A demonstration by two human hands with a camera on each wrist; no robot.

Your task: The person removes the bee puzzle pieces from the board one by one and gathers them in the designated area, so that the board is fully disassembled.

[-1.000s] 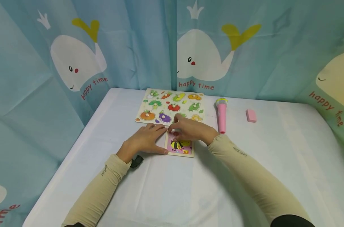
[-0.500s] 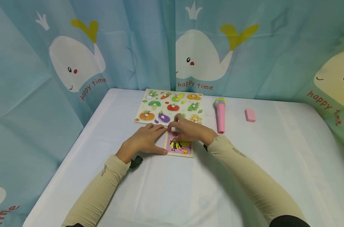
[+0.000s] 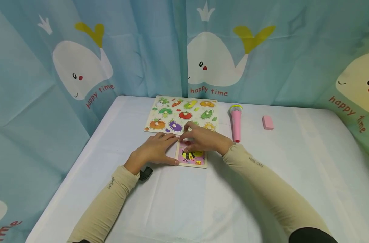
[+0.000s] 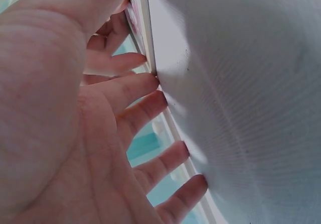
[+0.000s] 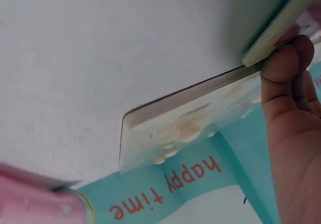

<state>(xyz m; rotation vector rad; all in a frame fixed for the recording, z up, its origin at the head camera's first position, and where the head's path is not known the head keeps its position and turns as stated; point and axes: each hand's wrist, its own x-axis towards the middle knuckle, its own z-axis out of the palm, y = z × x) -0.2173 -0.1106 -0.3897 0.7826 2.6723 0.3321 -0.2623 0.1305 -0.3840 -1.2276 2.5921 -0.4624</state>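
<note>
Whale curtains, white worktop (image 3: 263,189), nothing really moved since a second ago.
Left hand (image 3: 155,150) stayed flat beside the bee puzzle (image 3: 192,157); right hand (image 3: 204,139) fingers kept curling on its top edge.

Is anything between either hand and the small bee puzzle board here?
Nothing visible. The left hand rests against the left edge of the bee puzzle board, and the right hand lies over its far end, both already touching it.

Veg peg puzzle board (image 3: 182,114), pink toy mic (image 3: 236,122), pink eraser (image 3: 268,122), white table (image 3: 294,175), whale curtain (image 3: 248,50)
</note>
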